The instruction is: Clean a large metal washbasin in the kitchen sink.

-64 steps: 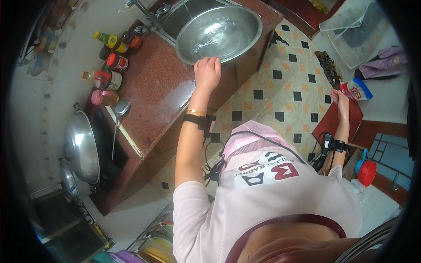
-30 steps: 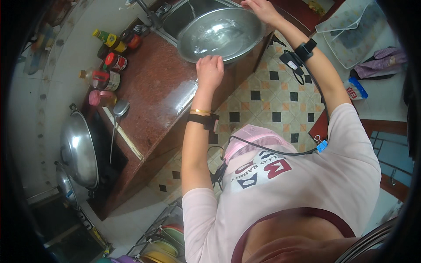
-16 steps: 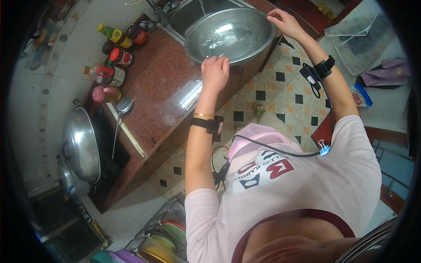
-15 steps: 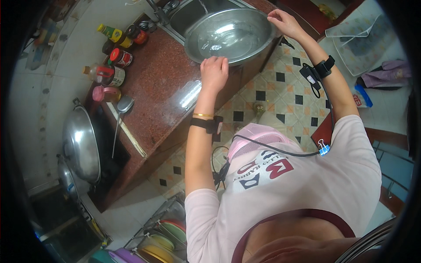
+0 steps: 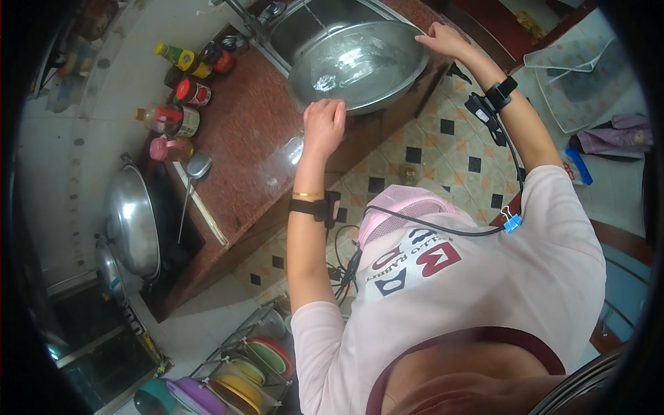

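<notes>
A large round metal basin (image 5: 391,97) with clear water in it is held over the counter's front edge, overlapping the sink (image 5: 290,38). It looks tilted, its left side lower in the picture. My left hand (image 5: 324,127) is closed on the near left rim, fingers curled over the edge. At the far right rim, my right hand (image 5: 445,40) grips with the thumb and fingers. The basin's underside is hidden. A thin stream of water falls behind it beneath the faucet (image 5: 257,28).
Sauce bottles and jars (image 5: 192,93) line the wall side of the reddish counter (image 5: 238,149). A long-handled metal utensil (image 5: 199,166) lies beside the stove, where a lidded wok (image 5: 135,221) stands. Below is a rack of colourful dishes (image 5: 238,394). A cable (image 5: 443,227) crosses my shirt.
The basin has turned and tilted slightly, its left side dropping in the picture and more of the sink showing behind it. Both hands move with the rim. The view has shifted a little too.
</notes>
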`<act>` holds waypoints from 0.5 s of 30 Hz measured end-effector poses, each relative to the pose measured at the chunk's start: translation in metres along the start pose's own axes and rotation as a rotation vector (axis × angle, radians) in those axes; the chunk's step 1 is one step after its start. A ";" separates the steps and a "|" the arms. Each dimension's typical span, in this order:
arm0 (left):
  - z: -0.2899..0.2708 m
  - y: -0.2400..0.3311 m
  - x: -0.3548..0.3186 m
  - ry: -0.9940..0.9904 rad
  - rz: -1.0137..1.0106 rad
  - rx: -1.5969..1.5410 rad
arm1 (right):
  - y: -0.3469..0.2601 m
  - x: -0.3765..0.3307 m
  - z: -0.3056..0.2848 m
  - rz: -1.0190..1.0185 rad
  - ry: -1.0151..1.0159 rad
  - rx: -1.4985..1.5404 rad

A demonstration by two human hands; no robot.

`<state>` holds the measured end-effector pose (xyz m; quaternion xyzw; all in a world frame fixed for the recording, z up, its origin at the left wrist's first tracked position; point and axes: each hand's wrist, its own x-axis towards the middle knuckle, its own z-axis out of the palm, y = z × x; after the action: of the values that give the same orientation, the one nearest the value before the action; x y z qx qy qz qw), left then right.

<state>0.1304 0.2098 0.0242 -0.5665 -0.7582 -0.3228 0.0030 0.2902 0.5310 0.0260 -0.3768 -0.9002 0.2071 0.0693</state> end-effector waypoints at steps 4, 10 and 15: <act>-0.001 -0.001 0.002 -0.042 -0.017 -0.011 | 0.008 -0.001 0.002 -0.015 0.068 0.008; 0.000 -0.001 0.001 -0.033 -0.040 -0.046 | 0.013 -0.019 0.002 -0.027 0.134 0.222; -0.001 -0.001 0.005 -0.033 -0.025 -0.042 | 0.015 -0.051 -0.002 0.016 0.197 0.503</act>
<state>0.1270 0.2129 0.0263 -0.5622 -0.7581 -0.3296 -0.0254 0.3365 0.5042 0.0229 -0.3732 -0.8063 0.3873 0.2463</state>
